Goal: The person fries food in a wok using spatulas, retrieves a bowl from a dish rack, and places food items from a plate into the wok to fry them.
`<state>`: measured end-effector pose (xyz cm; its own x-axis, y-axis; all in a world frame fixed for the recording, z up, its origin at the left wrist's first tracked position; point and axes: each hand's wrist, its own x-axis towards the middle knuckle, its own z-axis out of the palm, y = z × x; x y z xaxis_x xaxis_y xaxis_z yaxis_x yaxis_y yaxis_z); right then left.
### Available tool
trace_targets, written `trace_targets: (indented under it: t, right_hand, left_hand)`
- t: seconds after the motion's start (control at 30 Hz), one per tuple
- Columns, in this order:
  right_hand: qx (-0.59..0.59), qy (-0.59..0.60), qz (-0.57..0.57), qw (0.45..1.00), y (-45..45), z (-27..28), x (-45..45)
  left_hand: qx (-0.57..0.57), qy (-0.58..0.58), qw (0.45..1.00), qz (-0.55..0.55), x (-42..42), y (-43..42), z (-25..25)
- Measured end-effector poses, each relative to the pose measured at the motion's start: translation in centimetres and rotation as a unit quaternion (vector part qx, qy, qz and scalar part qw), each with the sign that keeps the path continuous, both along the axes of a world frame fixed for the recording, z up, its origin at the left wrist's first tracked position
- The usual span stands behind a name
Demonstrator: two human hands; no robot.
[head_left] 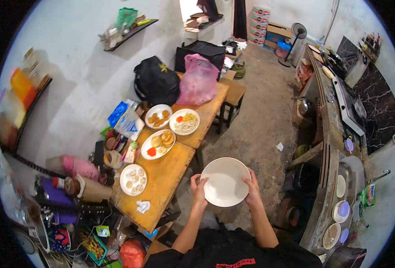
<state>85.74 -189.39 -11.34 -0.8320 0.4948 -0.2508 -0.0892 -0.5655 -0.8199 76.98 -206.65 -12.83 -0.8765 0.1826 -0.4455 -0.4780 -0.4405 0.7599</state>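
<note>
A round white bowl (225,182) is held out in front of my body, its inside facing up and nothing in it. My left hand (199,190) grips its left rim with the thumb over the edge. On the right rim, my right hand (252,187) holds it the same way. To the left stands a wooden table (166,178) with a plate of small round pieces (133,180), an oval plate of fried food (158,144), a plate of brown pieces (158,116) and a plate of noodle-like strips (185,122).
A pink bag (198,79) and a black bag (156,81) lie at the table's far end, near a wooden stool (231,94). Along the right wall runs a counter (329,147) with a stove, a sink and several bowls. A fan (298,31) stands at the back.
</note>
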Motion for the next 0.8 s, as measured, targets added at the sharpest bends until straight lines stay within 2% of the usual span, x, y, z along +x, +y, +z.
trace_targets:
  t: [0.17,0.2,0.3,0.37,0.43,0.47,0.57,0.7,0.8]
  right_hand:
    - [-0.015,-0.034,-0.026,0.999,6.2,0.9,-3.2]
    - [0.009,-0.050,-0.029,0.998,8.1,0.7,-4.2]
    - [0.036,-0.065,-0.063,0.995,14.6,-1.1,-7.6]
    - [0.044,-0.067,-0.099,0.992,19.9,-2.0,-10.0]
    - [0.046,-0.086,-0.142,0.985,24.9,-2.4,-10.7]
    - [0.053,-0.085,-0.169,0.981,27.8,-1.6,-11.1]
    - [0.052,-0.052,-0.282,0.957,34.3,0.2,-10.6]
    - [0.065,-0.045,-0.333,0.940,43.8,0.8,-10.7]
    - [0.025,-0.052,-0.390,0.919,50.8,-0.7,-12.3]
  left_hand:
    - [0.034,0.036,0.998,-0.046,-4.5,6.6,0.5]
    - [-0.031,0.105,0.990,-0.088,-6.4,8.3,-1.1]
    - [-0.058,0.107,0.987,-0.107,-10.9,15.3,-3.7]
    - [-0.044,0.113,0.982,-0.142,-14.5,21.6,-4.4]
    - [-0.032,0.057,0.984,-0.168,-16.8,27.8,-4.0]
    - [-0.013,0.042,0.978,-0.204,-17.4,31.1,-1.6]
    - [0.041,0.039,0.945,-0.321,-19.2,41.0,0.9]
    - [0.073,0.063,0.908,-0.407,-20.8,53.5,1.2]
    - [0.068,0.053,0.905,-0.418,-22.6,61.4,-0.5]
